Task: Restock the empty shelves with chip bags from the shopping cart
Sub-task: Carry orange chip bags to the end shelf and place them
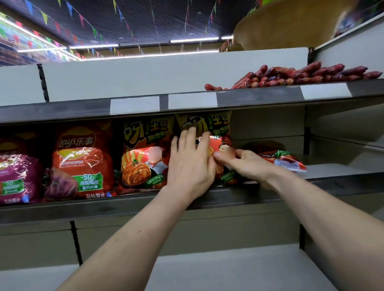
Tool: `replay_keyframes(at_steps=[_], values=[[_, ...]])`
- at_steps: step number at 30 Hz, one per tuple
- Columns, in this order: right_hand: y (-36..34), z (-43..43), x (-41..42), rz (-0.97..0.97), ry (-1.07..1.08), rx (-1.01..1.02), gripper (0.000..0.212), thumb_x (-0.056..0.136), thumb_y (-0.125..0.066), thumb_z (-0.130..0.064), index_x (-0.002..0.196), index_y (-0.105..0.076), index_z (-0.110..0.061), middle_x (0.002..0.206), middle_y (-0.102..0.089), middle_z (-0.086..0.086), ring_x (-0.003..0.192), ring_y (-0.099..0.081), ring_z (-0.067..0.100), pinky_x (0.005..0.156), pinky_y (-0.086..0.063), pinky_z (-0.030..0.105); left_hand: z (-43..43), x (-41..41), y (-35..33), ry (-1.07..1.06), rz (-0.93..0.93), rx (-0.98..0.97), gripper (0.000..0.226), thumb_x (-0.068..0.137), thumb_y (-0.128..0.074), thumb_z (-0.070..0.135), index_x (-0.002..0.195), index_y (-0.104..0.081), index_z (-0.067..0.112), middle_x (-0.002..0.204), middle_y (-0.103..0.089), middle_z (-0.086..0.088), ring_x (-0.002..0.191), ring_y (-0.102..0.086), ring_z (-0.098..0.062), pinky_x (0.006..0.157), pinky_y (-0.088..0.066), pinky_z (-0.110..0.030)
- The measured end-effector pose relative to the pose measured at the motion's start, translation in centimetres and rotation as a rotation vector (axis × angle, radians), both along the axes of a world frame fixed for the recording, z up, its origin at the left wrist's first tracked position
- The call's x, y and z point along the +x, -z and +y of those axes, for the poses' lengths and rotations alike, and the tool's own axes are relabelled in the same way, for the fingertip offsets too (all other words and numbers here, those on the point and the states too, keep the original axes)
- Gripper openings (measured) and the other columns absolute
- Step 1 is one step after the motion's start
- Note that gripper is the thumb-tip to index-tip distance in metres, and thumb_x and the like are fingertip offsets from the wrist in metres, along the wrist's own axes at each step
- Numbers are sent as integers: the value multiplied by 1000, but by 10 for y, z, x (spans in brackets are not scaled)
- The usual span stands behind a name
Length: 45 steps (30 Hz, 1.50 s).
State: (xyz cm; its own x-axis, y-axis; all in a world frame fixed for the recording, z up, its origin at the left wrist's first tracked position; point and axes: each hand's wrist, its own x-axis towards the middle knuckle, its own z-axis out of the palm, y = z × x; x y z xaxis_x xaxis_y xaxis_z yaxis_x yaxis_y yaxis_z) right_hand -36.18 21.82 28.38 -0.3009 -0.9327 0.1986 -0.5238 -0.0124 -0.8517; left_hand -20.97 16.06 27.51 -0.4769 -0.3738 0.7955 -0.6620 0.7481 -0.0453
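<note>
On the middle shelf (98,204) stands a row of upright chip bags. The rightmost is an orange-and-green chip bag (217,128). My left hand (191,161) lies flat against its front with straight, spread fingers. My right hand (242,164) holds the bag's lower right side, thumb on its front. To its left stand a matching orange bag (140,157), a red Lay's bag (82,160) and a purple Lay's bag (11,174). Behind my right hand a red bag (281,157) lies on its side. The shopping cart is out of view.
The upper shelf (135,105) carries a heap of red sausages (297,75) at the right. Bare shelf floor shows to the right of the lying red bag. A lower shelf (210,277) spreads beneath my forearms. A large woven hat (291,20) hangs overhead at the right.
</note>
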Motion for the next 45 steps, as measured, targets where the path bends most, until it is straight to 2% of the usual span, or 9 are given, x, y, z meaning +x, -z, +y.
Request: replay_keyframes(at_steps=[5, 11, 18, 20, 23, 26, 31, 38, 45], values=[[-19, 6, -50, 96, 324, -322, 30, 95, -57, -40, 94, -66, -11, 108, -70, 15, 92, -63, 27, 77, -49, 34, 25, -49, -21, 227, 6, -48, 45, 90, -46, 17, 132, -53, 1, 136, -50, -22, 126, -48, -37, 104, -42, -45], [-20, 7, -124, 391, 550, 178, 44, 96, -50, -41, 121, -62, -6, 126, -61, 18, 114, -58, 35, 92, -48, 35, 27, -143, -35, 84, -50, 654, 39, 100, -41, 22, 134, -48, 6, 137, -49, -21, 126, -47, -36, 101, -40, -36], [-14, -10, -165, -187, 174, 110, 59, 86, -71, -36, 129, -53, 0, 120, -63, 15, 92, -61, 22, 82, -51, 28, -9, -192, -24, 57, 224, 1112, 51, 107, -26, 34, 146, -37, 3, 153, -35, -15, 139, -35, -28, 105, -27, -24], [-12, -21, -172, -279, 102, -9, 56, 81, -77, -26, 127, -54, -3, 111, -66, 13, 100, -64, 24, 96, -51, 37, -22, -198, -22, 133, 440, 1112, 54, 105, -34, 37, 150, -31, 6, 156, -30, -14, 142, -32, -27, 106, -28, -26], [-17, -38, -181, -319, 30, -106, 27, 79, -77, -17, 101, -66, -5, 89, -71, 10, 84, -68, 25, 76, -58, 34, -28, -210, -26, 186, 612, 1090, 52, 103, -45, 31, 147, -35, 5, 150, -40, -15, 136, -41, -29, 95, -39, -29], [-23, -50, -181, -431, 15, -101, 33, 84, -68, -46, 97, -63, -16, 96, -69, 8, 91, -65, 24, 85, -55, 35, -38, -221, -30, 288, 772, 936, 68, 98, -50, 43, 153, -25, 13, 157, -29, -9, 143, -29, -26, 116, -24, -35], [-25, -82, -184, -532, -55, -102, 63, 89, -52, -63, 131, -58, -16, 123, -65, 11, 111, -61, 27, 104, -46, 43, -58, -233, -23, 341, 853, 941, 65, 99, -47, 44, 153, -22, 18, 156, -31, -6, 141, -32, -26, 117, -26, -43], [-11, -108, -206, -432, -52, -2, 35, 91, -64, -38, 108, -67, -8, 106, -68, 17, 109, -62, 35, 102, -47, 45, -82, -239, -14, 281, 871, 1072, 75, 94, -46, 58, 154, -21, 22, 159, -24, -7, 144, -27, -28, 119, -22, -41], [-2, -98, -222, -336, -289, 297, 46, 82, -72, -13, 125, -56, -9, 125, -64, 12, 114, -61, 27, 93, -49, 33, -92, -237, -6, 270, 791, 1135, 79, 89, -38, 71, 151, -33, 23, 154, -35, -10, 139, -36, -29, 117, -27, -44]])
